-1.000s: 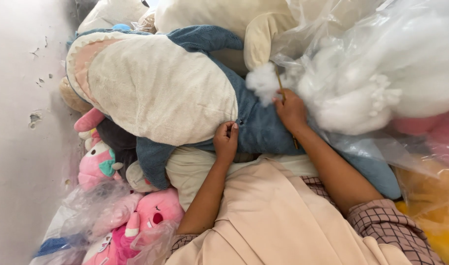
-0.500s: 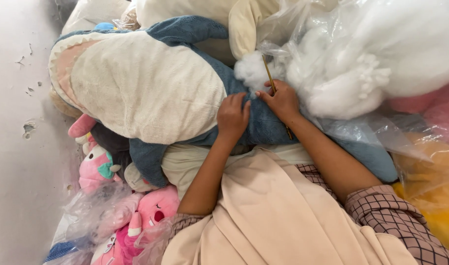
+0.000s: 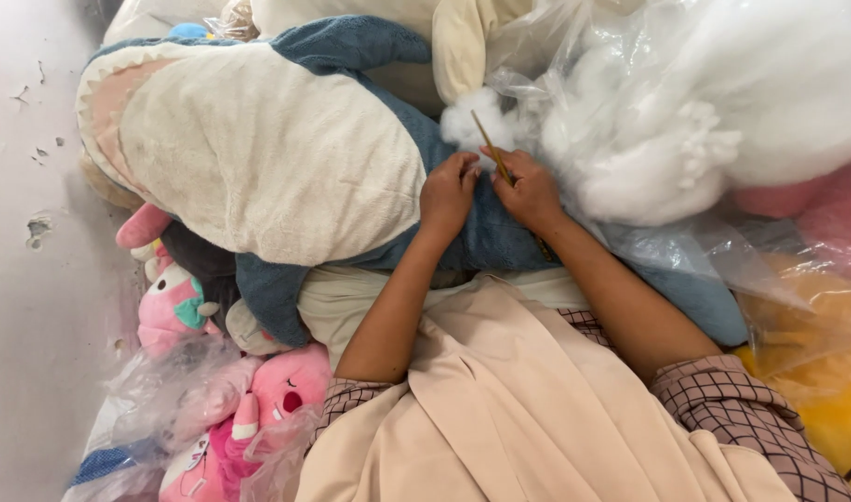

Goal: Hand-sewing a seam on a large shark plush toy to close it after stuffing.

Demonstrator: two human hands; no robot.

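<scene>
Nearest me, the beige cloth [image 3: 537,418] covers my lap, checked sleeves at both wrists. Just beyond it lies the landmark, one large blue-and-cream shark plush [image 3: 258,149], belly up, head toward the wall.

My left hand [image 3: 447,191] rests on the shark's blue flank, fingers curled and pressed together, pinching the fabric near what looks like an opening in the seam. My right hand [image 3: 530,193] sits just beside it, touching the flank, fingers closed around one thin wooden stick [image 3: 491,147]. The stick tilts up and away, its tip in a tuft of white stuffing [image 3: 472,121] at the shark's edge.

Judgement: this goes well if the left hand holds the opening taut while the stick pushes small tufts in, along the seam and not through the fabric.

Count: two hands, one stick, one shark. Left of the shark, low by the wall, pink plush toys [image 3: 286,390], at least three, some in clear plastic. Right of the shark, one clear bag of white stuffing [image 3: 723,102]; below it a yellow plush [image 3: 816,372] under plastic. Beyond the shark, a cream plush [image 3: 463,42], partly hidden.
</scene>
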